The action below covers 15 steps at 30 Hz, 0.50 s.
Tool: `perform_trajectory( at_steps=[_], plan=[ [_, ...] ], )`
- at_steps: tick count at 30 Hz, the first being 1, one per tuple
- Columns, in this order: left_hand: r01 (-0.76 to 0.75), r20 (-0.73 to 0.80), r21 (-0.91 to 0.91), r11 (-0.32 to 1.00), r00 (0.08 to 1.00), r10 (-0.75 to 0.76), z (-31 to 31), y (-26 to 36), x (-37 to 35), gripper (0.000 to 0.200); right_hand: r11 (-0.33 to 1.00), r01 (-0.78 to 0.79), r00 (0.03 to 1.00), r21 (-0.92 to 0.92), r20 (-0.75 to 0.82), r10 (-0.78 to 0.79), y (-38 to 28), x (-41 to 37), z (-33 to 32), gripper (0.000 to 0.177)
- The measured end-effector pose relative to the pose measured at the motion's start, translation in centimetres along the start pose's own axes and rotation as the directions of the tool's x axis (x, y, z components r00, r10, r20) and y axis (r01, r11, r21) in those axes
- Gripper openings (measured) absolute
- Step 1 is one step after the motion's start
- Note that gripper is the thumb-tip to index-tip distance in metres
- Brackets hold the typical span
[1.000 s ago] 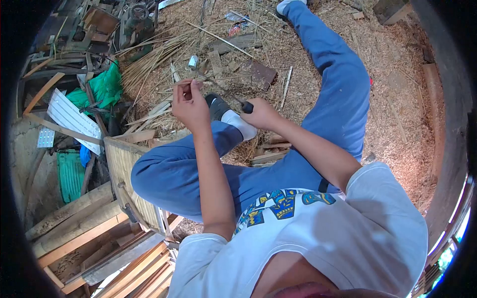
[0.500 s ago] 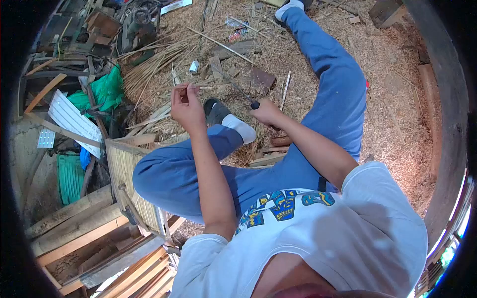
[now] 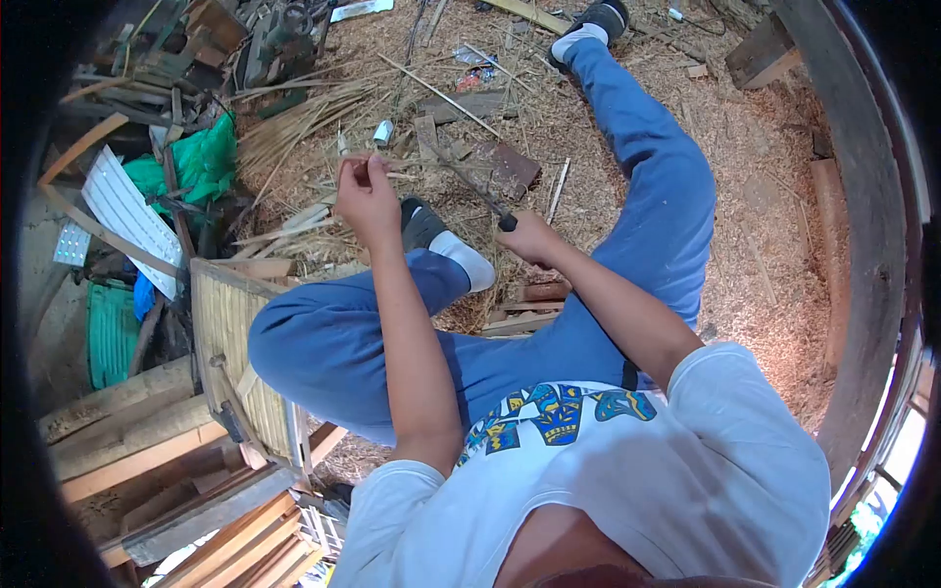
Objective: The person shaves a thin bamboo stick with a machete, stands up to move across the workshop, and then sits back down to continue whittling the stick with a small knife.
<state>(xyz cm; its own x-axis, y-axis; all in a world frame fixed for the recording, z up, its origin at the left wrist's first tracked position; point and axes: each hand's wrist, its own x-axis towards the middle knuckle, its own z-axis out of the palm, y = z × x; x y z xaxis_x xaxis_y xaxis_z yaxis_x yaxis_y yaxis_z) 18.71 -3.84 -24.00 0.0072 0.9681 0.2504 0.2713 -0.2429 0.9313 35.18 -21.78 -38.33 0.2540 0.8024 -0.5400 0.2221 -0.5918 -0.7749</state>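
Note:
My left hand (image 3: 367, 201) is raised above my bent leg, thumb and fingers pinched on a thin pale wooden strip (image 3: 400, 165) that sticks out to the right. My right hand (image 3: 532, 240) is closed round the black handle of a knife (image 3: 477, 187). Its long, narrow blade slants up and left, and the tip end overlaps the strip's far end in this view. Beneath the hands lie my dark shoe (image 3: 421, 223) and the shavings-covered ground.
A bundle of thin strips (image 3: 294, 132) lies at upper left, near a green plastic sheet (image 3: 201, 162) and a white perforated panel (image 3: 125, 218). A hammer (image 3: 235, 402) rests against a slatted wooden piece at left. A white can (image 3: 383, 132) and a brown block (image 3: 515, 167) lie ahead.
The knife blade has swung slightly, and my right hand sits a little lower. My left hand keeps its pinch on the strip. The whole view has shifted slightly.

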Motion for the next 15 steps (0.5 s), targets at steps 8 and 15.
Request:
perform_trajectory(
  at_steps=[8,15],
  plan=[
    [-0.045,0.051,0.025,0.999,0.998,0.044,-0.2,-0.1,-0.3,0.008,0.964,-0.26,0.965,0.057,-0.003,0.26,2.4,0.1,0.3,0.031],
    [-0.028,-0.059,0.05,0.998,0.998,0.031,-1.1,-0.6,-0.3,0.008,0.956,-0.292,0.954,-0.021,-0.078,0.29,4.3,-0.4,1.0,0.031]
  ],
)
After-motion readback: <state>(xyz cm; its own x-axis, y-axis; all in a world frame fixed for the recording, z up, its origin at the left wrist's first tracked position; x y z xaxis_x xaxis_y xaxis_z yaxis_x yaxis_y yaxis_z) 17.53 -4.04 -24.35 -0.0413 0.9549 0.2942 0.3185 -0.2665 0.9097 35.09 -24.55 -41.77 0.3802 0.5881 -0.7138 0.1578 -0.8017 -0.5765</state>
